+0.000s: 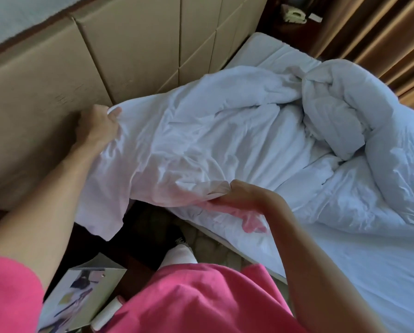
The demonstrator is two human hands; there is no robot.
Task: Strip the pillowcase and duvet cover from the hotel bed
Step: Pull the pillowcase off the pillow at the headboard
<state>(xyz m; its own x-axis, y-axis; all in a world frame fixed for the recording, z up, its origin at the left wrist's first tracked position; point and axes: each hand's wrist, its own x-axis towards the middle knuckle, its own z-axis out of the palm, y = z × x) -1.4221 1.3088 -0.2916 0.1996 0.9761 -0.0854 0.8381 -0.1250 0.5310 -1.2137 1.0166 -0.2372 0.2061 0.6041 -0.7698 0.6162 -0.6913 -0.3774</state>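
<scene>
A white pillow in its pillowcase (pixel 167 150) lies across the head of the bed, one end hanging over the bed's near edge. My left hand (pixel 98 126) grips its far corner beside the headboard. My right hand (pixel 239 195) pinches the loose hem of the pillowcase at the near edge. A crumpled white duvet (pixel 359 150) is heaped to the right on the bed. The white sheet (pixel 369 265) covers the mattress below it.
A beige padded headboard (pixel 105 44) runs behind the pillow. A nightstand with a printed card (pixel 81 296) stands at my lower left. A dark side table with a phone (pixel 295 14) is at the far corner. Brown curtains (pixel 381 32) hang at the right.
</scene>
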